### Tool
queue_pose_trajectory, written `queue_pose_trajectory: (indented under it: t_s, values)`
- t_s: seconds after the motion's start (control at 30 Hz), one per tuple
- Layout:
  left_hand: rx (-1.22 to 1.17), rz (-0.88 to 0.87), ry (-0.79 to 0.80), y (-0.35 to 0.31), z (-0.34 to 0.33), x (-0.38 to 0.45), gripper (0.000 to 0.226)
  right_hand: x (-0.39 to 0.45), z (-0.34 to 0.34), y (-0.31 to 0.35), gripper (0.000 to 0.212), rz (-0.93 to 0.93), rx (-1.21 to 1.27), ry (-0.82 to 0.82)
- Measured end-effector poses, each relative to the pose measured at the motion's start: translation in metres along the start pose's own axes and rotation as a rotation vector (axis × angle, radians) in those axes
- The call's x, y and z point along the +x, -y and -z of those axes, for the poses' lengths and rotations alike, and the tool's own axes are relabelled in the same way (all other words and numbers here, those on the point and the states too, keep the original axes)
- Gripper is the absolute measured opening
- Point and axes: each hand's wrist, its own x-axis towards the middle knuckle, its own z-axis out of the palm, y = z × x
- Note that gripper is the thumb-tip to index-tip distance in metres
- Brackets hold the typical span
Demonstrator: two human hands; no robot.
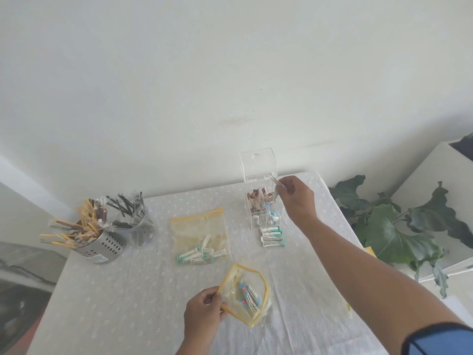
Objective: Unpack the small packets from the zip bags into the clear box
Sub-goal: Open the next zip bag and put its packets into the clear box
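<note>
A clear box with an open lid stands at the table's far side, holding brown and teal packets. My right hand pinches a small packet at the box's open top. My left hand grips the edge of an open yellow-rimmed zip bag near the front, with several blue-and-white packets inside. A second zip bag lies flat in the middle, with teal-and-white packets at its lower end. A few loose packets lie on the cloth in front of the box.
A perforated metal holder and a clear cup full of stick sachets stand at the left. A leafy plant sits beyond the table's right edge. The white dotted tablecloth covers the table.
</note>
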Motion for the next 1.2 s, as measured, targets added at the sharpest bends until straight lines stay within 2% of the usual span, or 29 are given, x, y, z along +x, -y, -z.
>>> queue_pose_trajectory:
  t_s: [0.2, 0.47, 0.6, 0.7, 0.87, 0.97, 1.0, 1.07, 1.13, 1.2]
  values:
    - [0.002, -0.012, -0.025, -0.006, 0.002, 0.0, 0.018, 0.012, -0.016, -0.016, 0.01, 0.037, -0.073, 0.071]
    - [0.019, -0.033, -0.043, -0.006, 0.002, 0.001, 0.017, 0.017, -0.025, -0.043, 0.005, 0.063, -0.18, 0.055]
    - [0.01, -0.038, -0.039, -0.003, 0.0, 0.001, 0.019, 0.016, -0.027, -0.055, 0.02, -0.012, -0.381, 0.086]
    - [0.009, -0.044, -0.035, -0.001, -0.002, 0.001, 0.019, 0.016, -0.028, -0.06, 0.023, -0.114, -0.372, 0.146]
    - [-0.003, -0.068, -0.022, -0.002, -0.003, 0.0, 0.019, 0.014, -0.023, -0.052, 0.022, -0.094, -0.336, 0.04]
    - [-0.025, -0.069, -0.026, 0.0, -0.002, 0.001, 0.018, -0.016, -0.013, -0.034, 0.015, -0.054, -0.175, -0.03]
    - [-0.035, -0.066, -0.028, 0.001, -0.002, 0.002, 0.018, -0.035, -0.01, -0.03, 0.013, -0.01, -0.077, 0.022]
    - [-0.045, -0.057, -0.023, 0.002, -0.004, 0.003, 0.017, -0.081, -0.009, -0.026, 0.016, 0.11, 0.023, 0.304]
    - [-0.039, -0.054, -0.023, 0.004, -0.008, 0.006, 0.016, -0.125, -0.022, -0.035, 0.017, 0.129, -0.147, 0.664]
    - [0.003, -0.058, -0.015, 0.008, -0.012, 0.007, 0.016, -0.151, -0.047, -0.053, 0.025, 0.13, -0.493, 0.861]
